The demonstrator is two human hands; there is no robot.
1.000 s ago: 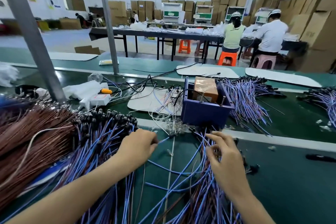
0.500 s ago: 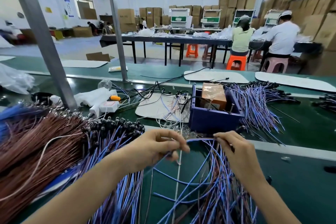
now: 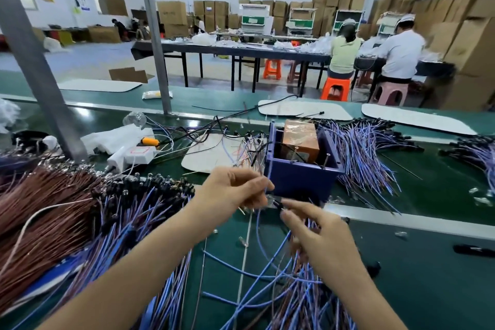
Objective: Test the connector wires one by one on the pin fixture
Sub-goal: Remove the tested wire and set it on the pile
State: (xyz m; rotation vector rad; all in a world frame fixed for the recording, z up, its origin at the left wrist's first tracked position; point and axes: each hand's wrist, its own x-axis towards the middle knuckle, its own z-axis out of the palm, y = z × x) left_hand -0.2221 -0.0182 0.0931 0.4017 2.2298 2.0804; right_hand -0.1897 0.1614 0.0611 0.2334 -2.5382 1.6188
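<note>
A dark blue box fixture (image 3: 300,178) with metal pins on its rim and an orange-brown block (image 3: 301,139) inside stands on the green bench. Just in front of it my left hand (image 3: 233,190) pinches one thin blue connector wire (image 3: 258,228) near its end. My right hand (image 3: 318,238) pinches the same wire's small black connector end (image 3: 278,205), right beside the left fingers. The wire hangs in a loop below both hands. A loose pile of blue and brown wires (image 3: 294,297) lies under my right forearm.
A big bundle of brown and blue wires (image 3: 80,217) with black ends fills the left. More blue wires (image 3: 364,153) fan out right of the box. A white device (image 3: 136,154) and white pads lie behind. Grey posts (image 3: 34,67) rise at left. People sit at far tables.
Both hands lifted off the pile toward the blue box, bringing one blue wire up. The right hand moved in beside the left and took its black end.
</note>
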